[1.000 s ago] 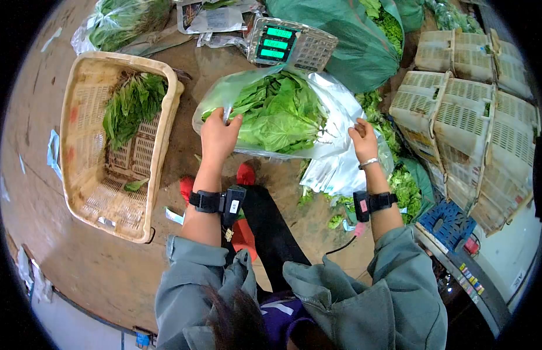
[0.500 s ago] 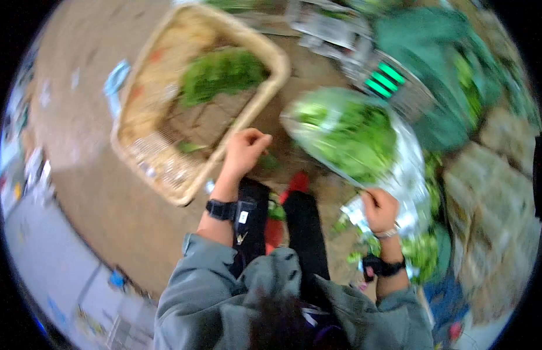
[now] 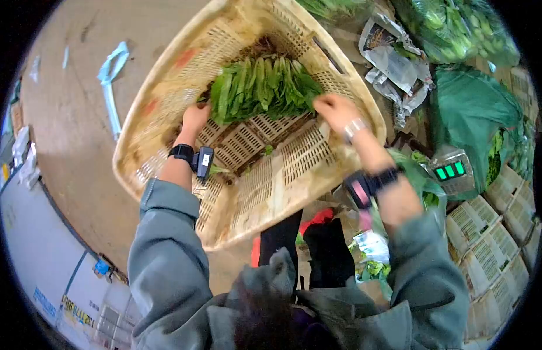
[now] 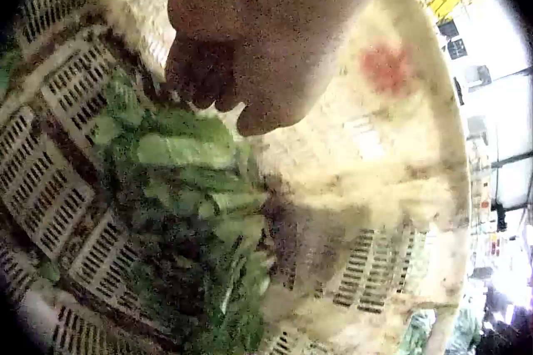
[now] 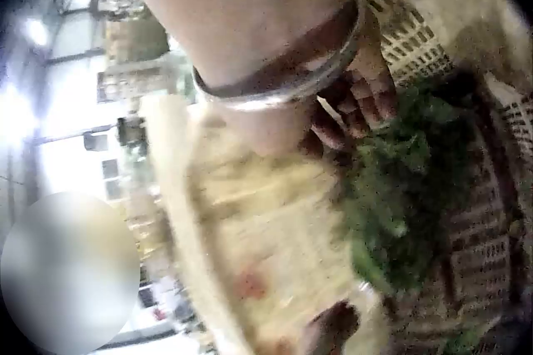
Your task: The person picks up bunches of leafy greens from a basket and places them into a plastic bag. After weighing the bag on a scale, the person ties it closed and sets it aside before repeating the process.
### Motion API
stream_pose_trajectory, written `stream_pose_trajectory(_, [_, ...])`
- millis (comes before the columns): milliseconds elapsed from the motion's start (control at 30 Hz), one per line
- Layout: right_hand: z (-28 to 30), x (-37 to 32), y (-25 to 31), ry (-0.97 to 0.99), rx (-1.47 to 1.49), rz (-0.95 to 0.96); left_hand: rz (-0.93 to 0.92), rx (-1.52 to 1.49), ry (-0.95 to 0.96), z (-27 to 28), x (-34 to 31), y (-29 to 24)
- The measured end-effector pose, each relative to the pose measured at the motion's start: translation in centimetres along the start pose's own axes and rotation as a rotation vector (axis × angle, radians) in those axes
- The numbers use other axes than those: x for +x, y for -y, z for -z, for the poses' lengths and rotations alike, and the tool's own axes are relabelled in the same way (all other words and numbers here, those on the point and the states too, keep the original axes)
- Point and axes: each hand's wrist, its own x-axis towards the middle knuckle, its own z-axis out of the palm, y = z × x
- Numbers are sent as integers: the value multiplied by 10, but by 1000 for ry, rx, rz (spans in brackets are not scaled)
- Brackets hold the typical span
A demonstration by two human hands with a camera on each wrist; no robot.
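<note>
Scale (image 3: 450, 171), sack (image 3: 469, 111), crates (image 3: 492, 233) flank the basket (image 3: 166, 73) of greens (image 3: 259, 87).

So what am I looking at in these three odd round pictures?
There is no machine: a person works with bare hands and wears three cameras. The big picture comes from the head, looking down; the other two come from the left wrist camera and right wrist camera. The left hand and right hand each curl their fingers into one end of a bundle of leafy greens, which lies in a pale plastic basket. The wrist views show those greens close up, blurred. Right of the basket sit a scale with a lit green display and a green bag.
</note>
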Motion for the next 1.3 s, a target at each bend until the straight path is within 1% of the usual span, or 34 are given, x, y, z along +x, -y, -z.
stream_pose_trajectory(33, [-23, 55, -15, 103, -149, -116, -40, 19, -42, -11, 10, -20])
stream_pose_trajectory(67, [-48, 105, -29, 144, -367, -320, -82, 41, -85, -22, 23, -34])
stream_pose_trajectory(100, [-48, 117, -10, 192, -401, -339, -87, 35, -51, -39, 39, -39])
stream_pose_trajectory(133, [-70, 143, -20, 119, -268, -436, -166, 27, -64, -54, 53, -41])
stream_pose_trajectory(167, [-103, 171, -44, 91, -488, -256, -246, 15, -79, -68, 65, -47])
stream_pose_trajectory(200, [-138, 192, -75, -173, -723, 23, -346, 91, -79, -78, 68, -62])
stream_pose_trajectory(233, [-152, 198, -84, -152, -734, 6, -438, 160, -79, -89, 66, -77])
stream_pose_trajectory(267, [-164, 202, -88, -174, -668, -89, -425, 151, -51, -104, 69, -82])
stream_pose_trajectory(300, [-172, 201, -87, -195, -600, -182, -547, 274, -170, -119, 75, -82])
stream_pose_trajectory(333, [-174, 198, -84, -170, -602, -196, -674, 403, -289, -126, 76, -79])
stream_pose_trajectory(367, [-168, 194, -70, -67, -234, -382, -667, 403, -273, -131, 73, -67])
stream_pose_trajectory(400, [-169, 195, -66, 34, 133, -556, -582, 450, -212, -137, 64, -49])
stream_pose_trajectory(433, [-180, 201, -68, 39, 130, -562, -503, 496, -154, -141, 56, -36])
stream_pose_trajectory(467, [-198, 212, -75, -39, 90, -488, -545, 426, -185, -150, 55, -12])
stream_pose_trajectory(500, [-203, 212, -63, -115, 48, -413, -542, 426, -174, -151, 55, -10])
stream_pose_trajectory(567, [-207, 214, -51, -122, 17, -483, -504, 330, -165, -152, 58, -6])
stream_pose_trajectory(633, [-205, 219, -42, 74, 49, -329, -552, 264, -195, -145, 66, -10])
stream_pose_trajectory(700, [-205, 220, -52, 82, 91, -373, -563, -86, -78, -136, 71, -5])
stream_pose_trajectory(733, [-207, 212, -62, 65, 51, -280, -547, -182, -48, -132, 70, -5])
stream_pose_trajectory(767, [-206, 207, -68, 47, 0, -190, -547, -183, -47, -133, 69, -9])
stream_pose_trajectory(833, [-218, 211, -64, 71, 61, -198, -568, -146, -36, -130, 65, -11])
stream_pose_trajectory(900, [-225, 209, -52, -98, 60, -77, -596, -138, -45, -134, 68, -12])
stream_pose_trajectory(933, [-227, 206, -48, -68, 38, -191, -683, 63, -102, -140, 65, -14])
stream_pose_trajectory(967, [-220, 208, -50, -68, 37, -192, -761, 256, -162, -145, 63, -17])
stream_pose_trajectory(1000, [-210, 211, -49, 43, 128, -261, -708, 125, -148, -140, 64, -19])
stream_pose_trajectory(1033, [-202, 210, -49, 154, 210, -329, -715, 134, -148, -136, 60, -19])
stream_pose_trajectory(1067, [-203, 208, -47, 68, 117, -298, -577, 53, -56, -128, 54, -20])
stream_pose_trajectory(1100, [-198, 203, -42, 58, 135, -295, -449, -8, 33, -112, 50, -25])
stream_pose_trajectory(1133, [-189, 195, -43, 8, 164, -353, -520, 83, -106, -104, 50, -22])
stream_pose_trajectory(1167, [-183, 184, -46, -36, 185, -415, -523, 81, -107, -95, 53, -17])
stream_pose_trajectory(1200, [-170, 166, -42, -85, 206, -489, -429, 132, -170, -82, 50, -17])
stream_pose_trajectory(1233, [-156, 149, -36, -99, 199, -494, -336, 176, -240, -72, 46, -22])
stream_pose_trajectory(1267, [-143, 132, -21, -86, 236, -463, -342, 173, -244, -62, 40, -23])
stream_pose_trajectory(1300, [-117, 110, -8, -98, 252, -449, -390, 4, -136, -57, 31, -37])
